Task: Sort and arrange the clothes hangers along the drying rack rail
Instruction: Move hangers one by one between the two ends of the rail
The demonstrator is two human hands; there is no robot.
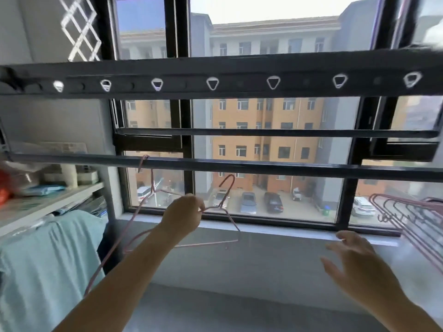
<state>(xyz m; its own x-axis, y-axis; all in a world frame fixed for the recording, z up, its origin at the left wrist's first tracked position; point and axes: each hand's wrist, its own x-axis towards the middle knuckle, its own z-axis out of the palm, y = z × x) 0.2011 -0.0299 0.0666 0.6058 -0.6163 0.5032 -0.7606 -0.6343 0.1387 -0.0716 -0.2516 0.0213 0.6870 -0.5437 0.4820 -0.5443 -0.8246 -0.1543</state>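
Observation:
My left hand (183,213) pinches a thin pink wire hanger (227,190) by its shoulder; the hook points up just below the lower dark rail (275,165) without touching it. A second pink hanger (143,185) hangs hooked on that rail to the left, tilted, its long side running down to the lower left. Several pink hangers (412,216) are bunched at the right edge. My right hand (354,259) hovers with spread fingers and holds nothing, left of that bunch. The wide upper rail (239,75) has a row of triangular hook holes.
A further dark rail (275,133) runs in front of the window. A grey sill (263,259) lies below. At the left, a pale green cloth (48,255) hangs below a white shelf (55,200) holding clutter.

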